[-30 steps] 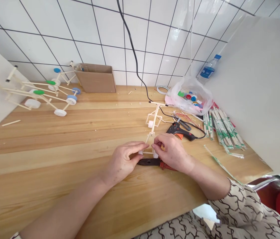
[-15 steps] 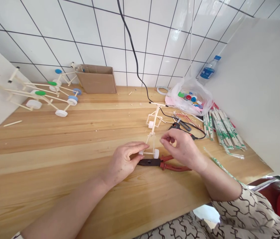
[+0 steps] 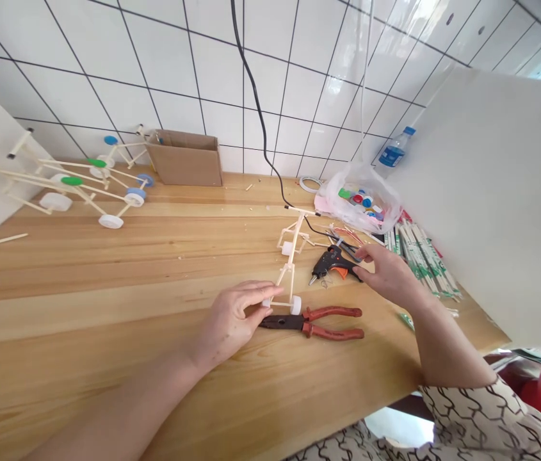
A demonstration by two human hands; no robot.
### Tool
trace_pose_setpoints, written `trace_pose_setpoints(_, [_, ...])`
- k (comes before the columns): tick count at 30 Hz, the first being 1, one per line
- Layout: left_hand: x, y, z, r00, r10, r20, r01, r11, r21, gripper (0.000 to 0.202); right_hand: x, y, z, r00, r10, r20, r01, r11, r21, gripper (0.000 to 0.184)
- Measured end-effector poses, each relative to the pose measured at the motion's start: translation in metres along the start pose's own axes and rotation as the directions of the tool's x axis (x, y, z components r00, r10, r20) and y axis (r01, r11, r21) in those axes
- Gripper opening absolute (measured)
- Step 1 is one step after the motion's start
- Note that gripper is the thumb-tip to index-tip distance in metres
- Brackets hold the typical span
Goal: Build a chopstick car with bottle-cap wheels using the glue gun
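My left hand (image 3: 232, 320) pinches the left rear wheel of a small stick-built tricycle model (image 3: 290, 259). The model stands upright with white wheels and a black-tipped crossbar at its far end. Just in front of its rear wheels lie pliers (image 3: 330, 323) with red handles, their jaws close to my left fingertips. My right hand (image 3: 388, 275) is at the handle end of a black hot glue gun (image 3: 330, 261), thumb and fingers apart. The gun lies on its side, nozzle pointing left and toward me, with an orange trigger showing.
Similar stick models (image 3: 92, 182) stand at the left near a cardboard box (image 3: 186, 159). At the back right are a clear bag of bottle caps (image 3: 359, 198), a tape roll (image 3: 309, 184), a water bottle (image 3: 394, 150) and wrapped chopsticks (image 3: 426, 256). A black cable (image 3: 260, 115) hangs down the tiled wall.
My right hand has moved right, from beside the model to the glue gun's handle, and its fingers have opened. My left hand still holds the model. The view has shifted slightly.
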State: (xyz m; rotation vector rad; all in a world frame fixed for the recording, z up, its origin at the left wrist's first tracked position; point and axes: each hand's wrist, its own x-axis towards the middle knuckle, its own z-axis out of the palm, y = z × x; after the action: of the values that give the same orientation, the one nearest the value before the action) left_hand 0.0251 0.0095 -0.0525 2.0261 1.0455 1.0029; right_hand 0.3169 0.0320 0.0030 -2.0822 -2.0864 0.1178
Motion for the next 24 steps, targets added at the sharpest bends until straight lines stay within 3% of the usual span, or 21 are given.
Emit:
trace_pose_setpoints(8, [0.000, -0.001, 0.002, 1.000, 0.014, -0.008, -0.014, 1.000, 0.005, 0.028, 0.016, 0.005, 0.021, 0.981, -0.038, 0.189, 0.063, 0.990, -0.130, 0.021])
trace_pose_setpoints(17, [-0.001, 0.002, 0.000, 1.000, -0.018, 0.008, 0.018, 1.000, -0.014, 0.030, 0.011, -0.001, 0.007, 0.993, -0.021, 0.117, 0.025, 0.999, -0.031, 0.014])
trace_pose_setpoints(20, [-0.001, 0.003, -0.001, 1.000, -0.017, 0.010, 0.017, 1.000, -0.023, 0.030, 0.009, 0.002, 0.001, 0.999, 0.035, 0.039, -0.038, 0.996, 0.080, 0.013])
trace_pose_setpoints(24, [-0.002, 0.002, -0.001, 1.000, -0.020, 0.014, 0.020, 0.999, -0.037, 0.032, 0.004, 0.001, -0.004, 0.997, 0.069, -0.035, -0.049, 0.912, 0.408, 0.020])
